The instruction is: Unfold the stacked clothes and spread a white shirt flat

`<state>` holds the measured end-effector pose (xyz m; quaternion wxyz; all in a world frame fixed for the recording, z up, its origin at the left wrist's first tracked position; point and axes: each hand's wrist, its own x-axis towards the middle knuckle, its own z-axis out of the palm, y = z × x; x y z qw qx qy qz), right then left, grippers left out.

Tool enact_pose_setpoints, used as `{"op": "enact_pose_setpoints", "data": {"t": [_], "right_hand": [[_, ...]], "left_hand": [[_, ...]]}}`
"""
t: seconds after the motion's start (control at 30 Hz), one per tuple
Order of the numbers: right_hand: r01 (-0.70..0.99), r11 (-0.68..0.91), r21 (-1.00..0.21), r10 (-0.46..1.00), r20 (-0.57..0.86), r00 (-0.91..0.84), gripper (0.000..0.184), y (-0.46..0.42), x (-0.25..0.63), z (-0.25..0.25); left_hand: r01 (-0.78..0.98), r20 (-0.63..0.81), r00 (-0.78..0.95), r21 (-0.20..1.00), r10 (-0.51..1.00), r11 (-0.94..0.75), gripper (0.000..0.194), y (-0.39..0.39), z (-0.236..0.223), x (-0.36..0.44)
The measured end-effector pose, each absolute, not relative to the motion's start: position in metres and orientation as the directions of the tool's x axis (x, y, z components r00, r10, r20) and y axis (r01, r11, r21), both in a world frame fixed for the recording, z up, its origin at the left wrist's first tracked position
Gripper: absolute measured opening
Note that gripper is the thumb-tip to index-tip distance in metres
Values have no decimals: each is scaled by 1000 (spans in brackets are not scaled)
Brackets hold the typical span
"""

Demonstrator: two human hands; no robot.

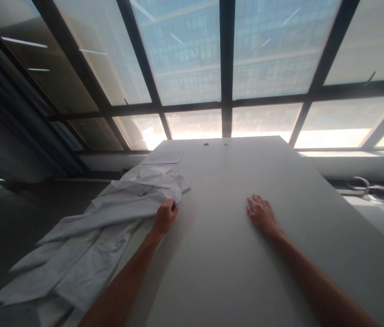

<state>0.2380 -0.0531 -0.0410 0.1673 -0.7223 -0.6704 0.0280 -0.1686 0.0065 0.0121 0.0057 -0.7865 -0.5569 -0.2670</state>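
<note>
White shirts lie in a loose, creased pile along the left side of the white table, with their lower parts hanging over its edge. At the pile's right end, my left hand is closed, its fingers pinched on the edge of the top shirt. Part of that grip is hidden behind the knuckles. Farther right, my right hand lies flat on the bare tabletop, fingers stretched out and holding nothing.
A flat white sheet lies beyond the pile. Two small objects, one a dark disc, sit near the table's far end. Behind stand large dark-framed windows. A curtain hangs left; a coiled cable lies right.
</note>
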Motion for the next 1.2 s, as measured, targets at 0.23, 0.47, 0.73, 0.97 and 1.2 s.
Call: {"op": "enact_pose_setpoints", "data": {"t": [0.23, 0.47, 0.73, 0.97, 1.2], "right_hand": [[952, -15, -307, 975, 207, 82, 51, -50, 232, -41], [936, 12, -353, 970, 230, 75, 46, -48, 237, -43], [783, 33, -621, 914, 336, 228, 46, -44, 247, -47], [731, 31, -681, 890, 352, 290, 45, -43, 247, -49], [786, -12, -619, 904, 330, 273, 45, -42, 242, -46]], "left_hand": [[723, 511, 309, 421, 802, -547, 17, -26, 37, -71], [592, 293, 406, 637, 865, -494, 18, -48, -1, 61], [384, 324, 670, 619, 668, -685, 32, -47, 14, 26], [555, 234, 737, 326, 635, -765, 38, -4, 43, -154], [602, 70, 778, 203, 624, -772, 46, -9, 25, -221]]}}
